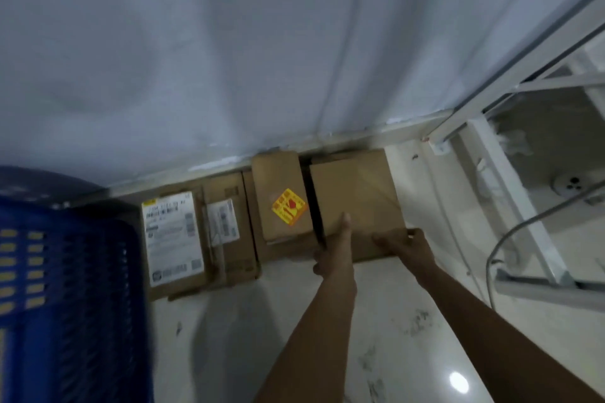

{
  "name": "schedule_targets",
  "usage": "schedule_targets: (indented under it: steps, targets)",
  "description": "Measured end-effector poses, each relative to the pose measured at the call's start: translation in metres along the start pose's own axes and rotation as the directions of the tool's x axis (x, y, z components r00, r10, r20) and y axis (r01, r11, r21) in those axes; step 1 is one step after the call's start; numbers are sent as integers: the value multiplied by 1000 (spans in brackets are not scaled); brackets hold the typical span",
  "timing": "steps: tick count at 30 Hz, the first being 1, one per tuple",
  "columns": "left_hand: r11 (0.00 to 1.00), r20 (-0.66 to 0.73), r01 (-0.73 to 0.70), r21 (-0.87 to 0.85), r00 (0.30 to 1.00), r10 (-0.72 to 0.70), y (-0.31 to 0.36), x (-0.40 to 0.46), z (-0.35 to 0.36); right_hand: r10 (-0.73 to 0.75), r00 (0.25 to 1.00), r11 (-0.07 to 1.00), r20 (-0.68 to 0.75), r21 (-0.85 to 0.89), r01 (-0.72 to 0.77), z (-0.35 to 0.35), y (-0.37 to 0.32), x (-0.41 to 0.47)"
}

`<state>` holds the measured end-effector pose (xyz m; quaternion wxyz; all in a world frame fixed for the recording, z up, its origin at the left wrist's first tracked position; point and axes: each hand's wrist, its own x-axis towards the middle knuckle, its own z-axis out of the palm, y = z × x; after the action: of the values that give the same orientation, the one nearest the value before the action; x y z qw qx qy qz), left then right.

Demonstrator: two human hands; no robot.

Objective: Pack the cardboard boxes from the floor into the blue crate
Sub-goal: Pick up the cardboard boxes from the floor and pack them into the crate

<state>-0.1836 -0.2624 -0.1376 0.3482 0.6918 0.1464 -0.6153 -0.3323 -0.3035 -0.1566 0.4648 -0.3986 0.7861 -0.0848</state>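
Note:
Several cardboard boxes lie in a row on the floor against the wall. The rightmost plain box (355, 196) is held by both hands at its near edge. My left hand (334, 249) grips its near left corner, thumb on top. My right hand (404, 242) grips its near right corner. To its left sits a box with a yellow sticker (281, 199), then a box with a small label (229, 226) and a box with a large white label (173, 239). The blue crate (68, 288) stands at the left edge of the view.
A pale wall (229, 42) rises behind the boxes. A white metal frame (510, 180) and a grey cable (497, 249) stand to the right. The glossy white floor (409, 337) stretches in front of the boxes.

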Motion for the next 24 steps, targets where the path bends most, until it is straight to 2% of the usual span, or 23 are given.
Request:
schedule_targets:
  steps: [4,6,8,10,12,14,16,18,20,24]
  targets:
    - [996,54,90,-14,995,-89,14,6,5,-50,999,997,13,51,49,-3,8,10]
    - [998,113,52,31,992,-55,12,7,3,-80,997,994,-2,78,80,-5,15,18]
    - [996,212,10,87,977,-28,9,10,-2,-95,995,989,24,118,92,-9,19,22]
    - [996,251,1,90,968,-24,9,12,0,-93,993,976,68,204,78,-14,19,23]
    - [997,187,71,-27,980,-65,10,14,5,-72,987,960,142,280,29,-22,11,18]
    - [995,184,56,-79,982,-41,9,8,4,-75,982,958,175,285,23,-30,4,10]
    - [996,157,13,-91,988,1,7,0,2,-135,982,969,130,223,104,-38,-9,-3]
    - [980,128,77,-181,990,-54,6,-4,1,-224,973,964,57,160,213,-49,-20,-14]
    - [950,179,114,-290,982,-63,7,-2,5,-291,957,953,-20,79,292,-61,-26,-20]
    - [943,159,80,-324,987,-29,8,0,15,-423,890,895,-170,-234,381,-77,-34,-34]
